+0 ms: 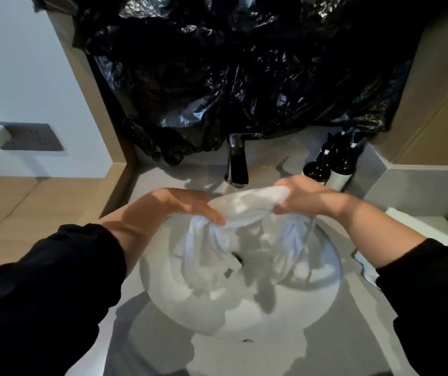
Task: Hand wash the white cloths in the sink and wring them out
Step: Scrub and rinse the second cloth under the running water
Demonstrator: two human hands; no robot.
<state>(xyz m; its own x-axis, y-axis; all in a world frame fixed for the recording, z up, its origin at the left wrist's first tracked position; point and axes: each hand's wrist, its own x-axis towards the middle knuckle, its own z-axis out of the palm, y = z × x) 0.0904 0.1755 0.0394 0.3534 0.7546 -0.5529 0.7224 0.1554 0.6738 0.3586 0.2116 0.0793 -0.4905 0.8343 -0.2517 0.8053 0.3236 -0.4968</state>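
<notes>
Both arms reach forward in black sleeves pushed up the forearms — the left hand (190, 206) lies palm down, fingers extended, while the right hand (303, 195) is curled closed, knuckles up.

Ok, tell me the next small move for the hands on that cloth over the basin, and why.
Probably twist the two ends opposite ways to wring it. The left hand and right hand each grip an end of the white cloth, which is bunched into a rope between them, held above the sink, below the faucet. Its loose folds hang down into the basin, so wrung water should fall inside.
</notes>
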